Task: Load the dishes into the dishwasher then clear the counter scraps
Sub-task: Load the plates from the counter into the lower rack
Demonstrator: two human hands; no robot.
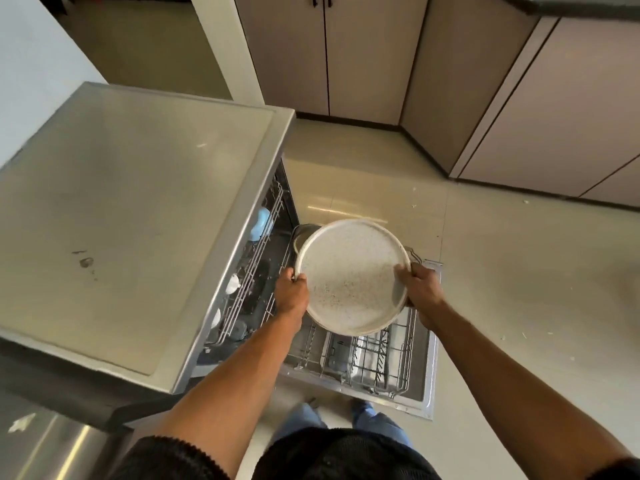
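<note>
A large round white speckled plate is held flat above the pulled-out lower rack of the open dishwasher. My left hand grips its left rim and my right hand grips its right rim, thumb on top. A metal pot sits in the rack's far end, mostly hidden behind the plate. The upper rack inside the machine holds a light blue cup and small white dishes.
The dishwasher's steel top fills the left, with a small stain. The open door lies over the pale tiled floor. Beige cabinets stand beyond and to the right. Small scraps dot the floor. My feet stand near the door's edge.
</note>
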